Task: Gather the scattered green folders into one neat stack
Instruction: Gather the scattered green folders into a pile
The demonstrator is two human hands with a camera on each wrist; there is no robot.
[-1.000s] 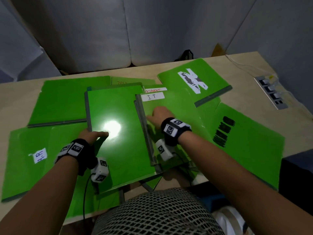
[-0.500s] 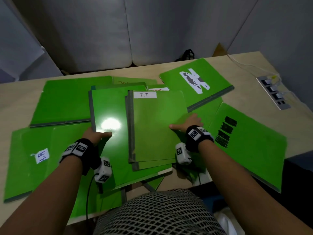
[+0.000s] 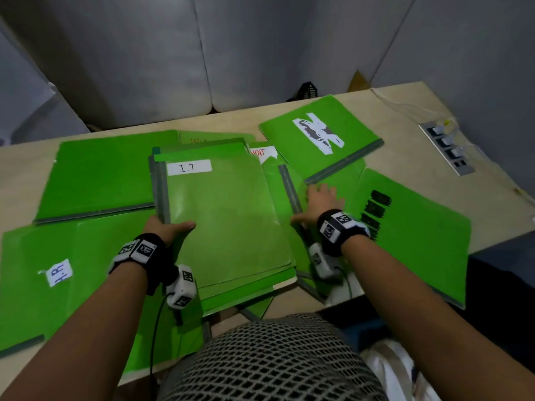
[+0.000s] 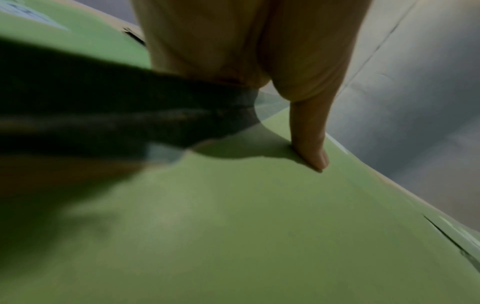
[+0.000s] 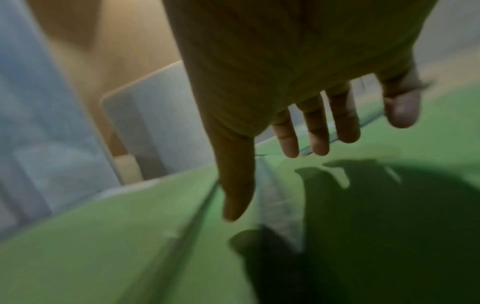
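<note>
Folders' stack: left hand grips its edge; right wrist view shows right hand fingers spread.

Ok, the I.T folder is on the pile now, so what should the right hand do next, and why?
Probably lower the right hand onto the folder with the grey spine just under it and slide it left onto the I.T folder. The fingers are spread and hold nothing, that folder lies closest, and the left hand grips the pile's left edge to steady it.
</note>
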